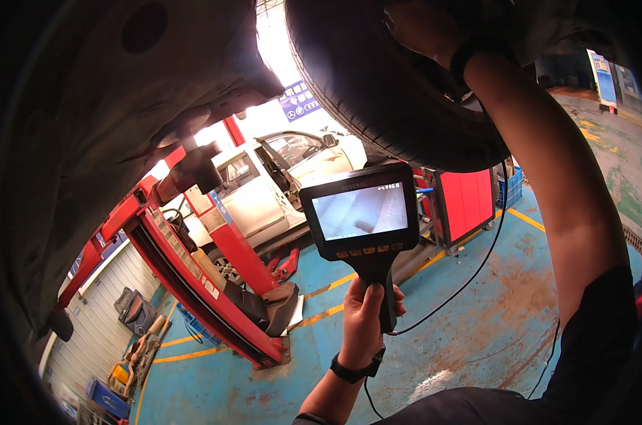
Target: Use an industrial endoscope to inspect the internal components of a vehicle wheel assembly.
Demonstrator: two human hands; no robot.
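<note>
Handheld monitor [358, 216], black with a lit screen [363, 214] above a row of buttons [368, 250], sits slightly tilted over the blue floor [469, 354], just below the tyre [377, 78] in my view. From my remote seat I see the left hand [364, 319] clamped on its handle [387, 304], thumb across the front. The right hand [427, 30] is raised into shadow beside the tyre; I cannot tell whether its fingers are apart, together or gripping. A thin black cable [488, 256] runs from the handle's foot up toward the tyre's right side.

I judge the monitor light, stiff and somewhat top-heavy, manageable in 1 hand by the slim handle; its screen looks the fragile part, and the cable seems bendy. Pale lettering marks the frame above the screen, with tiny icons inside it; a blue sign [298, 101] behind carries white characters and round emblems.
</note>
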